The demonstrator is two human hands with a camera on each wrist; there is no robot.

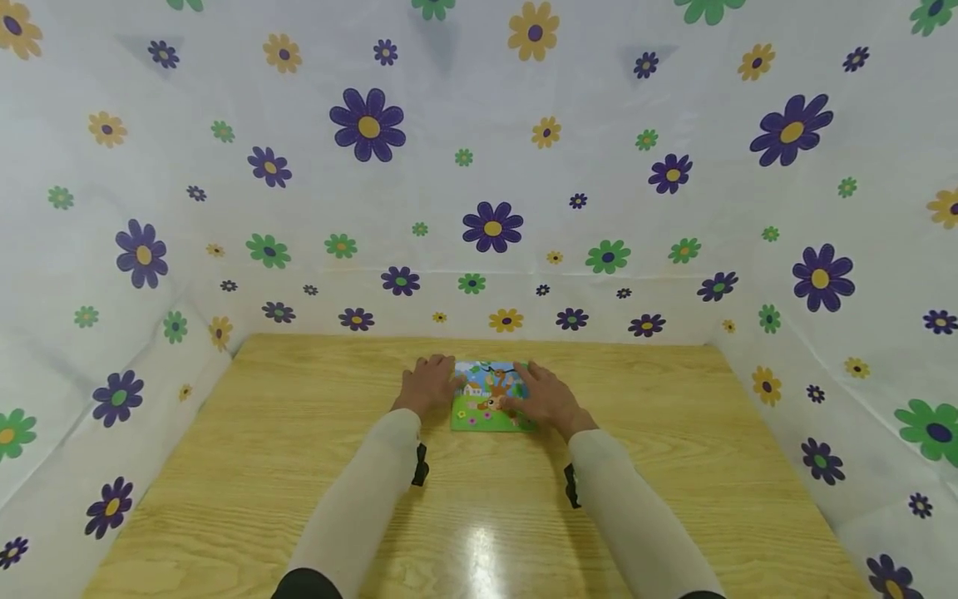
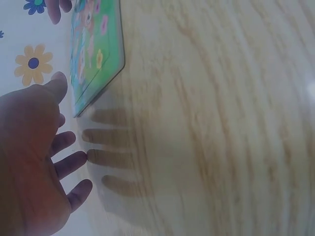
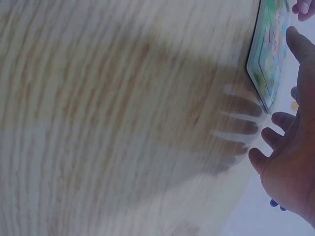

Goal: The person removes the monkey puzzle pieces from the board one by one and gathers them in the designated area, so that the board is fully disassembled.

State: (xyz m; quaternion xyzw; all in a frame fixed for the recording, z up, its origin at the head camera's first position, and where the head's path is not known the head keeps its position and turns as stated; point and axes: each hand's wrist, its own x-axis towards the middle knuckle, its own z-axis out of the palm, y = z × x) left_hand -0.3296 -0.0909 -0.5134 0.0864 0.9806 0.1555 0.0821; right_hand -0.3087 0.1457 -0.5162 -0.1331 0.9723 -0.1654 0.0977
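A flat cartoon picture board (image 1: 479,418), with a monkey, a small house and flowers on green, lies on the wooden table. By its left edge is my left hand (image 1: 428,388), fingers loosely spread, its thumb close to the board's side. My right hand (image 1: 550,401) reaches over the right edge and hides part of the picture, its thumb above the printed surface. In the left wrist view the board (image 2: 106,54) shows rounded corners and a line running inside its border. The right wrist view has the relaxed fingers (image 3: 272,139) casting shadows beside the board's corner.
The table (image 1: 299,466) has a pale wood grain and a bright glare spot near the front. White cloth (image 1: 449,191) printed with purple, green and yellow flowers hangs behind it and along both sides. Dark straps (image 1: 421,464) sit at my sleeved wrists.
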